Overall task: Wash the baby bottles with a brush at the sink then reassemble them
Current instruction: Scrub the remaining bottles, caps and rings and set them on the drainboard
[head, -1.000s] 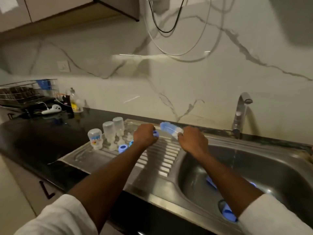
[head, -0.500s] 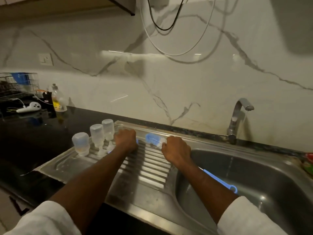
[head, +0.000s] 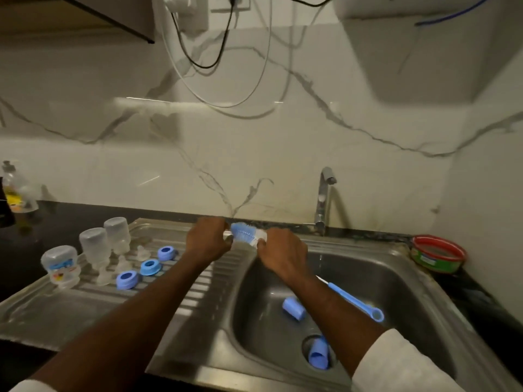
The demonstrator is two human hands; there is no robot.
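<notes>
My right hand (head: 283, 256) grips the bottle brush (head: 246, 234) just behind its blue and white bristles. Its blue handle (head: 356, 302) sticks out behind my forearm over the sink (head: 396, 278). My left hand (head: 208, 241) is curled at the bristle tip and pinches a small pale part (head: 228, 236), mostly hidden by the fingers. Three clear bottles (head: 94, 247) stand upside down on the drainboard (head: 56, 312). Beside them lie three blue rings (head: 150, 267) and clear nipples (head: 143, 253). Two blue caps (head: 294, 308) lie in the basin, one at the drain.
The tap (head: 324, 199) at the back lets a thin stream fall into the basin. A red and green tub (head: 437, 254) sits on the counter right of the sink. A soap bottle (head: 15, 188) stands far left by the wall. Cables hang down the marble wall.
Both hands stay at the brush head over the sink's left rim. My view has swung right and down, so the basin with the blue caps shows now.
</notes>
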